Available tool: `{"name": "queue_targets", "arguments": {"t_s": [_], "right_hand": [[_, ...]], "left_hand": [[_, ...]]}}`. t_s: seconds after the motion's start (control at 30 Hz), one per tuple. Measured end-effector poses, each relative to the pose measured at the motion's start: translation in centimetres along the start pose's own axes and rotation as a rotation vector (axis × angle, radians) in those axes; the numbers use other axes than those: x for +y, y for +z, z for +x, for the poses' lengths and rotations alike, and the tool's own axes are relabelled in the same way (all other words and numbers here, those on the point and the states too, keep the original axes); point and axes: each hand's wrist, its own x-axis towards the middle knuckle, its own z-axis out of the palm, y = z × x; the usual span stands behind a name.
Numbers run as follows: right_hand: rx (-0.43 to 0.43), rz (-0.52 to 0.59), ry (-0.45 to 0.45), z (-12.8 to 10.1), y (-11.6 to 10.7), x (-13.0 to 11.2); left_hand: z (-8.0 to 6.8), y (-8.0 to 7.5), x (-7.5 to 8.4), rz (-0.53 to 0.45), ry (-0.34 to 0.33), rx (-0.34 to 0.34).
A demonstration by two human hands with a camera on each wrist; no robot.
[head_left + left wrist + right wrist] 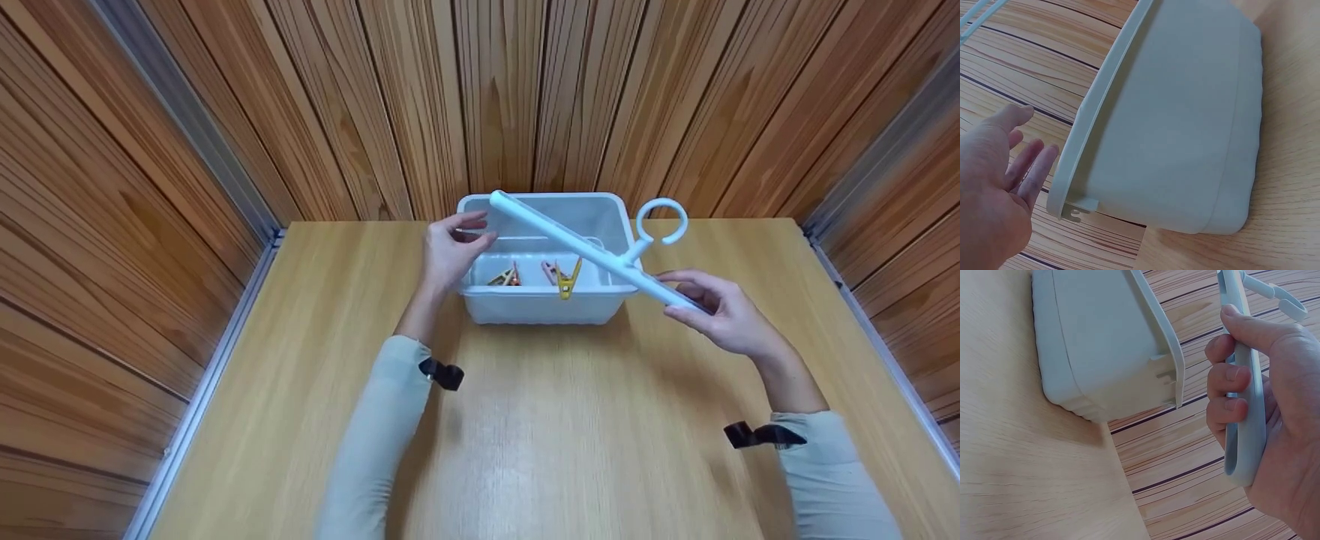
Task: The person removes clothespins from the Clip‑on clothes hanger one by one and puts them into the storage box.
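Note:
A light blue clothes hanger [562,238] with a ring-like hook slants above the bin, its left end higher in the head view. My right hand [716,311] grips its right end, and the right wrist view shows the fingers [1229,379] curled round the bar. Beside the bin's left rim is my left hand [450,251], fingers loosely bent with nothing between them. In the left wrist view that hand [994,185] is apart from the bin's rim. The pale plastic bin [544,307] holds several clothespins [506,276]. A yellow clothespin [568,281] overlaps the front rim.
The bin stands on a wooden table [525,420] near its back edge. Wood-plank walls [495,97] rise behind and at both sides, with metal rails [217,337] along the table's sides.

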Motion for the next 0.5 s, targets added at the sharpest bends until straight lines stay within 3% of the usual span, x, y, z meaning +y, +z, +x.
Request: {"name": "queue_targets", "arguments": {"t_s": [0.3,0.5], "right_hand": [[0.014,-0.019,-0.023,1.1,0.3,-1.0],[0.007,0.003,-0.032,2.0,1.0,-1.3]], "left_hand": [[-1.3,-0.5,-0.7,-0.027,0.061,-0.053],[-2.2,-0.6,-0.8,-0.040,0.092,-0.015]]}}
